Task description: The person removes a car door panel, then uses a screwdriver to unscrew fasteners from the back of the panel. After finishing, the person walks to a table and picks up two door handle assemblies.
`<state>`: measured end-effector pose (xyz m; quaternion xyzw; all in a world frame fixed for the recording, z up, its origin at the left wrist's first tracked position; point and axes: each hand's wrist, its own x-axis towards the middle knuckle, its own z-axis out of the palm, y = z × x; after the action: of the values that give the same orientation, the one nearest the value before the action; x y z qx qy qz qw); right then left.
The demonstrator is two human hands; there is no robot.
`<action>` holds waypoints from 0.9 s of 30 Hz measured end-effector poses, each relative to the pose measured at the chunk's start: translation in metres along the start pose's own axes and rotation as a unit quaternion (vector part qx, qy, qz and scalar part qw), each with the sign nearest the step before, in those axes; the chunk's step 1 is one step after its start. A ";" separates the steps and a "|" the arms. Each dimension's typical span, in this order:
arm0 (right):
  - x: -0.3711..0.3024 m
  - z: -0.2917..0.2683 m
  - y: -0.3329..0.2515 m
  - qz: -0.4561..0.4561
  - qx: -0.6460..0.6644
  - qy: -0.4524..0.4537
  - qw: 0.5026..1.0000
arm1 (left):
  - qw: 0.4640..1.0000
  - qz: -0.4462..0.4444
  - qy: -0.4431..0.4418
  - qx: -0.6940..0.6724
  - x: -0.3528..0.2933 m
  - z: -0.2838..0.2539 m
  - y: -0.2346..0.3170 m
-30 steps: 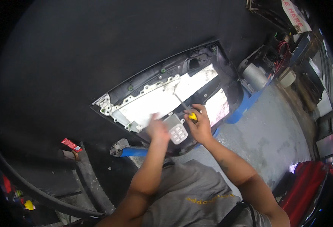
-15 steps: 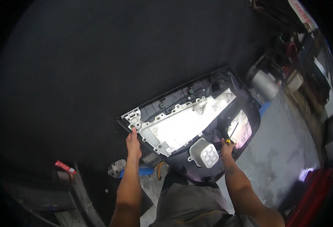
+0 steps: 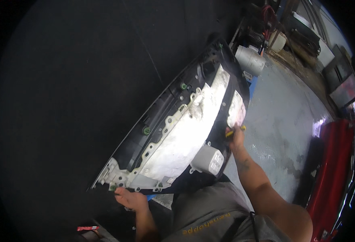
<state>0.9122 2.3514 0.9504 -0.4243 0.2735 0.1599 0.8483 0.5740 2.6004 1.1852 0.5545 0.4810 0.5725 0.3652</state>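
Observation:
A black car door panel (image 3: pixel 134 141) is held up at a slant in front of me, its inner side toward me. A white sheet (image 3: pixel 185 141) covers its middle, and green clips (image 3: pixel 147 131) dot its left edge. A grey plastic box (image 3: pixel 207 160) sticks out near its lower right. My left hand (image 3: pixel 131 199) is closed on the lower left corner, by the pale bracket (image 3: pixel 112 171). My right hand (image 3: pixel 236 137) grips the right edge below a smaller white patch (image 3: pixel 236 108), with a yellow-and-black screwdriver (image 3: pixel 230 133) in the same fingers; its shaft is hidden now.
Beyond the panel's far end lies a grey cylinder (image 3: pixel 251 60). A red glossy body panel (image 3: pixel 331 157) stands at the right on the grey floor (image 3: pixel 274 121). Clutter lines the far right. At lower left is a small red-and-white object (image 3: pixel 88 228). A wide dark surface (image 3: pixel 72 88) fills the left.
The door panel has turned counterclockwise and now stands steeper. My left hand came down and nearer with its corner; my right hand rose slightly with the far side.

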 end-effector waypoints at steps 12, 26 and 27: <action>0.055 0.095 0.037 0.070 -0.030 -0.187 0.979 | 0.763 0.568 0.110 0.287 0.083 -0.060 -0.154; 0.028 0.141 0.010 0.052 -0.121 -0.281 0.951 | 0.936 0.339 0.068 0.058 0.019 0.022 -0.003; 0.028 0.142 0.009 0.037 -0.126 -0.277 0.952 | 0.936 0.339 0.078 0.044 0.019 0.025 -0.001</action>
<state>0.9768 2.4724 0.9982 -0.4563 0.0214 0.3359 0.8237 0.5963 2.6224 1.1873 0.6539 0.3163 0.6819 0.0857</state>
